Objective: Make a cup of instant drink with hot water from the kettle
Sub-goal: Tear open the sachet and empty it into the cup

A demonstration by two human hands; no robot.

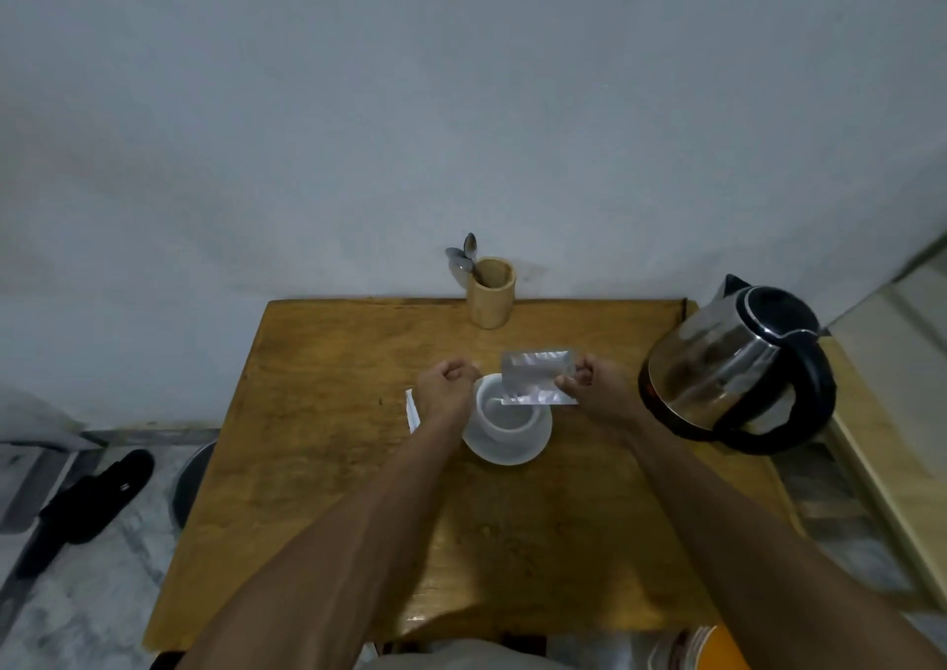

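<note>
A white cup (pixel 505 416) stands on a white saucer (pixel 533 446) in the middle of the wooden table (pixel 317 413). My right hand (pixel 597 387) pinches a silvery drink sachet (pixel 538 375) and holds it tilted over the cup's rim. My left hand (pixel 446 385) is a closed fist just left of the cup; whether it holds a torn strip I cannot tell. A steel kettle (pixel 733 367) with a black handle and lid sits at the table's right edge.
A wooden holder (pixel 491 293) with metal spoons (pixel 464 257) stands at the table's back edge by the wall. Something white and flat (pixel 411 411) lies under my left wrist. A black slipper (pixel 87 503) lies on the floor at the left.
</note>
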